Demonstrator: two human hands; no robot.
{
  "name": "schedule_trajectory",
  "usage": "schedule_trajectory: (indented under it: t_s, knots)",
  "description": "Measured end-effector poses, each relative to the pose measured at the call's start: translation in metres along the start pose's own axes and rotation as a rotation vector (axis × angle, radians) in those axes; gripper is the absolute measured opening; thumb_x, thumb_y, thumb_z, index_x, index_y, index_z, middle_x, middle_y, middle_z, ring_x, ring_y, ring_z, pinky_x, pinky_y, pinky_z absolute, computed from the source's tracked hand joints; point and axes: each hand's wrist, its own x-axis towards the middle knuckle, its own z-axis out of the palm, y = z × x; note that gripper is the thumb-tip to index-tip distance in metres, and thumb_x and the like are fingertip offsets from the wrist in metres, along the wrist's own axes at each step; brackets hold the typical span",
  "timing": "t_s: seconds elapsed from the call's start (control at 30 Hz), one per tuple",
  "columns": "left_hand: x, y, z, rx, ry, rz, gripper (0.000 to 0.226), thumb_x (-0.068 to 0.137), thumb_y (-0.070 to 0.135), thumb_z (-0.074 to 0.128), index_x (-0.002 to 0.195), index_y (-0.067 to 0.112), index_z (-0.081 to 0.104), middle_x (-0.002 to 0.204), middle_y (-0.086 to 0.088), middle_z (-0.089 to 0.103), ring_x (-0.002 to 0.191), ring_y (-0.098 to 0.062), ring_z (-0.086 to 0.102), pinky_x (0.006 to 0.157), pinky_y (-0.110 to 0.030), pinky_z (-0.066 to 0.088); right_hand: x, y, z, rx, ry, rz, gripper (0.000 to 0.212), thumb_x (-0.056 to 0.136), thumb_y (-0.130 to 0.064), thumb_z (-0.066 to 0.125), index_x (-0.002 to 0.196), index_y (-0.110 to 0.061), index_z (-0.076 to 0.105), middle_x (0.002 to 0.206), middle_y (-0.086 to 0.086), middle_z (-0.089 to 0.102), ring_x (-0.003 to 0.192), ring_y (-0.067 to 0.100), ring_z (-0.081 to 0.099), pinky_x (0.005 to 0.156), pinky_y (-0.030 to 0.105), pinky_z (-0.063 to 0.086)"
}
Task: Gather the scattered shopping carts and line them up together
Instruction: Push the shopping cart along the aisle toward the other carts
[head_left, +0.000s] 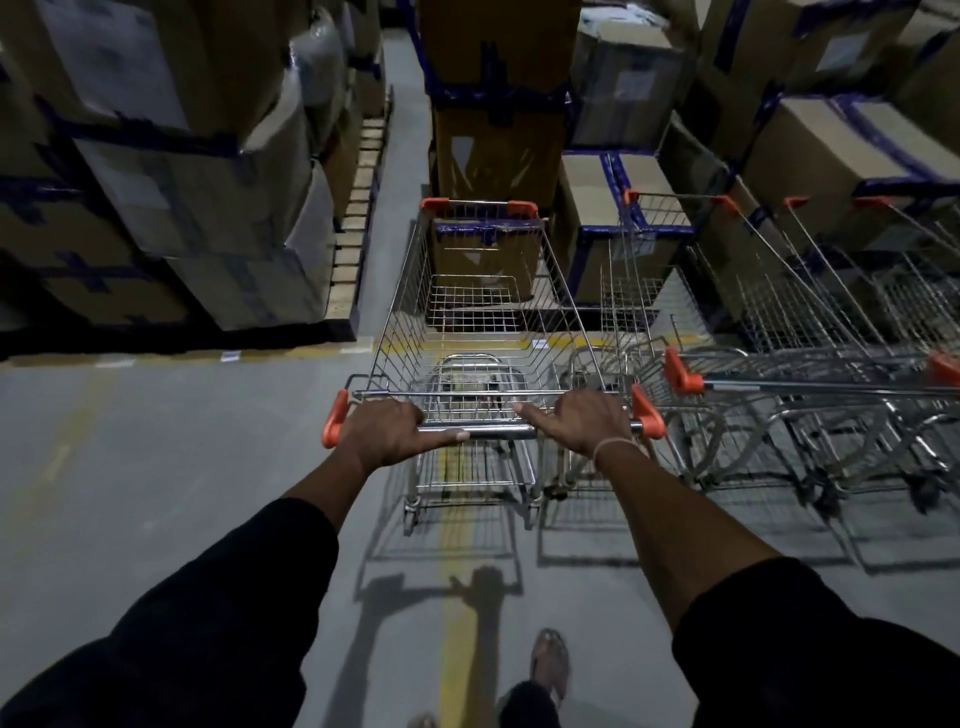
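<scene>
1. While my two arms in black sleeves reach forward, my left hand (387, 434) grips the bare steel handle bar (498, 431) of the silver wire shopping cart with orange plastic corner caps (480, 332), fingers curled over the top and thumb lying along the bar.
2. My right hand (579, 421) grips the same bar near its right end, fingers wrapped over it, thumb pointing inward; a thin pale band (613, 446) circles that wrist.
3. The cart stands on the grey concrete floor (156, 441), straddling a yellow painted line (457, 649) that runs back under me; its basket holds nothing I can see.
4. Its nose points at a tall stack of brown cardboard boxes bound with blue tape (493, 130).
5. Just beside my cart on the right stands a row of matching wire carts with orange caps (779, 364), side by side, facing the same boxes; the nearest one's orange handle end (680, 374) sits close to my right hand. How many carts are in that row I cannot tell, since it runs off the right edge.
6. To the left, further taped boxes wrapped in clear film (182, 182) sit on a wooden pallet (358, 218), well apart from the cart.
7. My sandalled foot (550, 660) shows on the floor beside the yellow line.
</scene>
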Motion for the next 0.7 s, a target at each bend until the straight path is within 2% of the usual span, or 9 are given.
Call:
schedule_trajectory:
  t_s: [0.13, 0.17, 0.23, 0.37, 0.47, 0.57, 0.63, 0.7]
  knots:
    - [0.024, 0.004, 0.001, 0.002, -0.003, -0.017, 0.091, 0.078, 0.102, 0.029, 0.071, 0.019, 0.066, 0.067, 0.001, 0.066, 0.067, -0.014, 0.065, 0.089, -0.038, 0.051, 0.029, 0.015, -0.006, -0.007, -0.025, -0.028, 0.120, 0.056, -0.109, -0.014, 0.056, -0.017, 0.063, 0.056, -0.001, 0.053, 0.055, 0.021, 0.058, 0.074, 0.031, 0.053]
    - [0.030, 0.005, 0.002, -0.006, -0.004, -0.021, 0.093, 0.076, 0.104, 0.027, 0.071, 0.020, 0.067, 0.066, 0.002, 0.066, 0.065, -0.014, 0.065, 0.089, -0.038, 0.052, 0.037, 0.018, -0.008, -0.006, -0.031, -0.035, 0.127, 0.056, -0.109, -0.014, 0.059, -0.013, 0.068, 0.057, 0.000, 0.056, 0.057, 0.022, 0.062, 0.075, 0.032, 0.056]
    - [0.044, 0.005, 0.003, -0.009, 0.001, -0.032, 0.094, 0.074, 0.106, 0.026, 0.073, 0.021, 0.068, 0.065, 0.003, 0.066, 0.065, -0.013, 0.064, 0.091, -0.039, 0.048, 0.052, 0.025, -0.012, -0.004, -0.039, -0.048, 0.132, 0.056, -0.110, -0.013, 0.063, -0.010, 0.073, 0.057, 0.000, 0.055, 0.055, 0.021, 0.060, 0.076, 0.035, 0.059]
    - [0.064, 0.009, -0.004, 0.019, 0.029, -0.042, 0.092, 0.080, 0.101, 0.032, 0.074, 0.017, 0.068, 0.068, 0.002, 0.067, 0.067, -0.014, 0.066, 0.090, -0.038, 0.049, 0.074, 0.031, -0.022, -0.024, -0.064, -0.091, 0.120, 0.050, -0.109, -0.020, 0.059, -0.020, 0.061, 0.060, 0.001, 0.050, 0.055, 0.020, 0.050, 0.077, 0.035, 0.057]
    - [0.073, 0.011, -0.008, 0.024, 0.043, -0.068, 0.090, 0.083, 0.097, 0.035, 0.073, 0.014, 0.067, 0.069, 0.001, 0.068, 0.069, -0.015, 0.067, 0.085, -0.040, 0.039, 0.083, 0.035, -0.024, -0.032, -0.065, -0.105, 0.117, 0.052, -0.108, -0.020, 0.058, -0.021, 0.058, 0.060, 0.001, 0.051, 0.056, 0.020, 0.050, 0.078, 0.035, 0.056]
    - [0.084, 0.008, -0.008, 0.031, 0.048, -0.053, 0.091, 0.080, 0.101, 0.031, 0.069, 0.016, 0.065, 0.064, 0.001, 0.064, 0.063, -0.013, 0.062, 0.079, -0.035, 0.048, 0.087, 0.038, -0.026, -0.059, -0.054, -0.122, 0.112, 0.055, -0.105, -0.022, 0.057, -0.023, 0.053, 0.060, -0.001, 0.049, 0.056, 0.019, 0.050, 0.078, 0.033, 0.054]
    - [0.090, 0.007, -0.009, 0.030, 0.048, -0.053, 0.093, 0.077, 0.103, 0.028, 0.067, 0.018, 0.064, 0.063, 0.001, 0.063, 0.061, -0.013, 0.061, 0.075, -0.034, 0.049, 0.091, 0.039, -0.028, -0.061, -0.041, -0.125, 0.111, 0.056, -0.104, -0.022, 0.057, -0.023, 0.052, 0.060, 0.000, 0.050, 0.055, 0.019, 0.049, 0.080, 0.032, 0.053]
    - [0.091, 0.009, -0.010, 0.018, 0.060, -0.053, 0.095, 0.078, 0.103, 0.027, 0.067, 0.016, 0.064, 0.062, 0.001, 0.063, 0.061, -0.013, 0.062, 0.078, -0.034, 0.049, 0.095, 0.040, -0.028, -0.057, -0.039, -0.123, 0.110, 0.058, -0.105, -0.021, 0.056, -0.023, 0.052, 0.059, -0.001, 0.050, 0.055, 0.019, 0.050, 0.080, 0.033, 0.053]
